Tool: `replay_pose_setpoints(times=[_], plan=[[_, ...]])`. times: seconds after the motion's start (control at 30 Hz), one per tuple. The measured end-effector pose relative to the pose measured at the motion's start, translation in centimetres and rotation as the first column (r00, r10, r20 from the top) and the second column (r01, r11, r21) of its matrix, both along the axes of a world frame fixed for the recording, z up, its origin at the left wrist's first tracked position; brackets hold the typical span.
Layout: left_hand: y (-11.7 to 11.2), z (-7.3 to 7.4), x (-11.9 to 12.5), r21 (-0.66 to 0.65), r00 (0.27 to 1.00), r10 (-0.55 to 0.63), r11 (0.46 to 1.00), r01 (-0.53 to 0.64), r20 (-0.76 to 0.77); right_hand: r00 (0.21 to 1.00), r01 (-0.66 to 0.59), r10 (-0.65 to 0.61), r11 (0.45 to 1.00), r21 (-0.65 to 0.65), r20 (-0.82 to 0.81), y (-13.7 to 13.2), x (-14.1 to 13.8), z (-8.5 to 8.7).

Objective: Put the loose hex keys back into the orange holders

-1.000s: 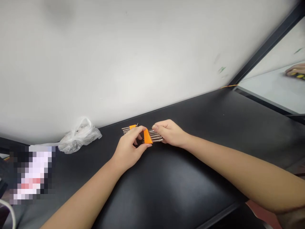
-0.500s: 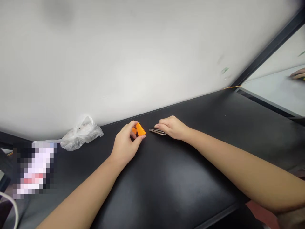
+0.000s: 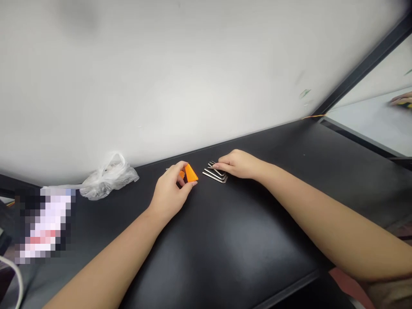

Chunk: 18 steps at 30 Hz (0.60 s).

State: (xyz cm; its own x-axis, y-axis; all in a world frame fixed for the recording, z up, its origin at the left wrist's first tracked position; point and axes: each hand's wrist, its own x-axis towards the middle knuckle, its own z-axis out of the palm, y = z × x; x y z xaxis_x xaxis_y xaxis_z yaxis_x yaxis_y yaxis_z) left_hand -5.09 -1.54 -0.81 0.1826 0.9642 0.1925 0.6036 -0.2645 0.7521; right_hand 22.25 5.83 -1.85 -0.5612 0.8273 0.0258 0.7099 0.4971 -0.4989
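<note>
My left hand (image 3: 170, 193) pinches a small orange plastic holder (image 3: 189, 174) between thumb and fingers, just above the black table (image 3: 225, 240). To its right, my right hand (image 3: 240, 164) rests palm down with its fingers curled onto a fanned bunch of silver hex keys (image 3: 215, 174) lying flat on the table. The keys are out of the holder and about a hand's width from it. A thin silver piece shows just behind my left fingers, mostly hidden.
A crumpled clear plastic bag (image 3: 107, 178) lies by the white wall at the left. A blurred-out object (image 3: 41, 227) sits at the far left. Another person's hand (image 3: 402, 100) shows on a neighbouring white surface at the far right.
The hex keys came out of the orange holder. My right hand drew them to the right and laid them fanned on the table, while my left hand kept the holder.
</note>
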Motion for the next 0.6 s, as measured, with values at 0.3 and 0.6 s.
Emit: replay_pose_setpoints(times=[0.3, 0.6], plan=[[-0.1, 0.2, 0.0, 0.004, 0.994, -0.007, 1.000, 0.008, -0.109, 0.987, -0.047, 0.010, 0.972, 0.231, 0.160, 0.6, 1.2, 0.0], [-0.1, 0.2, 0.0, 0.003, 0.991, -0.016, 1.000, 0.016, -0.135, 0.999, 0.029, -0.037, 0.983, 0.184, 0.040, 1.1, 2.4, -0.2]])
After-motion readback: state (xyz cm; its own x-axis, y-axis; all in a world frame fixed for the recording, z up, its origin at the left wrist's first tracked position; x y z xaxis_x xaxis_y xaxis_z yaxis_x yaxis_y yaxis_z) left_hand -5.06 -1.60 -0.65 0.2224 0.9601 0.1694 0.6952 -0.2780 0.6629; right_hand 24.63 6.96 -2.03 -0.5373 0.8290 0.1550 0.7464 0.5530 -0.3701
